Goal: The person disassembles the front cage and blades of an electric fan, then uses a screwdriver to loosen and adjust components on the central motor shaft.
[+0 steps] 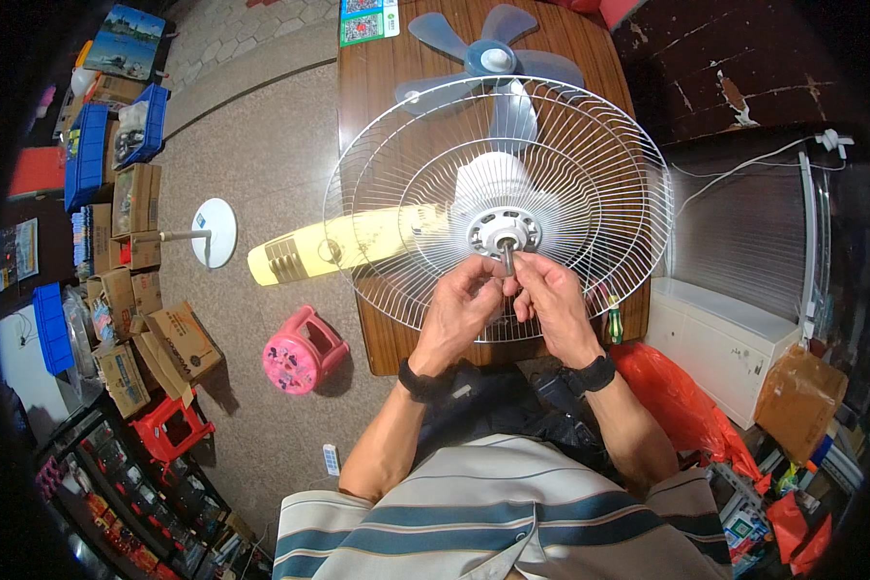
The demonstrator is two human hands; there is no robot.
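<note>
A white wire fan grille (609,184) lies on the wooden table, fitted around the fan's white motor hub (483,230). A metal motor shaft (508,253) sticks out of the hub toward me. My right hand (557,302) pinches the shaft's end between thumb and forefinger. Close beside it, my left hand (464,302) is closed with fingertips at the shaft; whatever small thing it holds is hidden. The fan's pale yellow body (304,251) extends left past the table edge. Beyond the hub lies a blue-grey fan blade (498,60), partly behind the grille.
A green-handled screwdriver (615,317) lies at the table's right edge. Left on the floor stand a pink stool (295,360), a round white base with a pole (220,237) and cardboard boxes (184,346). A white cabinet (715,338) and red plastic bag (672,396) flank my right.
</note>
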